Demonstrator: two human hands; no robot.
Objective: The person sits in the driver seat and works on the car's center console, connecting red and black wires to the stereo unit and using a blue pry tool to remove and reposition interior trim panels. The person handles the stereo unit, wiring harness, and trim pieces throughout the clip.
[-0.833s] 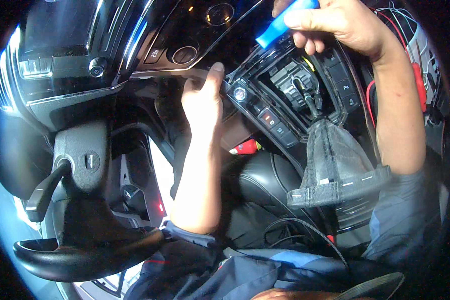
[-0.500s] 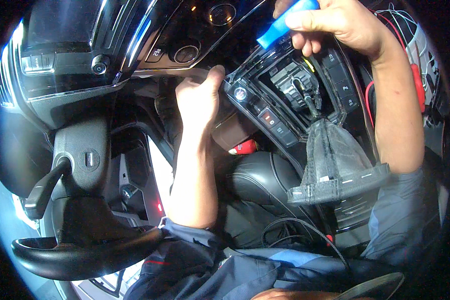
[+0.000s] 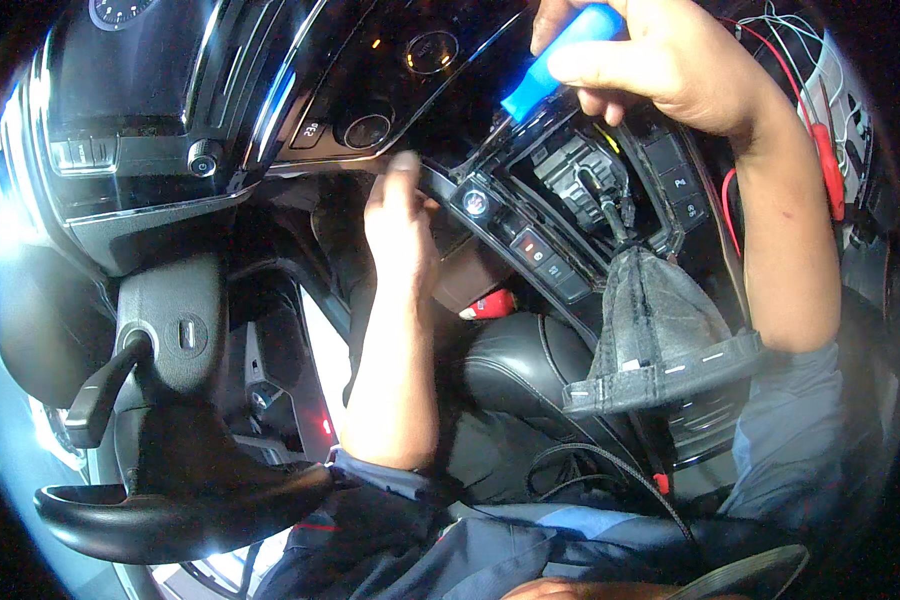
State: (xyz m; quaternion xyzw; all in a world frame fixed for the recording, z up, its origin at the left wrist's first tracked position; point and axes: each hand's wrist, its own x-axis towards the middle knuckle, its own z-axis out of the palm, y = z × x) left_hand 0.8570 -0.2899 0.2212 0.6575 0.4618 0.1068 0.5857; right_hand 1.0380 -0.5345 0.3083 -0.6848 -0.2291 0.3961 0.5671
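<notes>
In my right hand (image 3: 660,65) is a blue plastic pry tool (image 3: 568,55), gripped between thumb and fingers. The tool slants down to the left, its flat tip at the front edge of the console frame (image 3: 495,135); whether it is wedged in a gap I cannot tell. My left hand (image 3: 400,225) is closed at the lower edge of the dashboard trim (image 3: 345,160), thumb raised, other fingers curled and partly hidden. Between the hands lies the opened shifter well (image 3: 580,180). A grey shift boot (image 3: 650,310), pulled up from its place, leans back with its rim frame loose.
The steering wheel (image 3: 180,520) and a stalk (image 3: 105,390) stand at left. A black seat (image 3: 520,365) lies below the console, near a red object (image 3: 490,304). A black cable (image 3: 610,460) loops near my lap. Red and white wires (image 3: 805,100) hang at the far right.
My left hand has turned and its fingers have shifted slightly along the trim edge. The blue pry tool in my right hand has moved a little down and left. The whole view has shifted slightly.
</notes>
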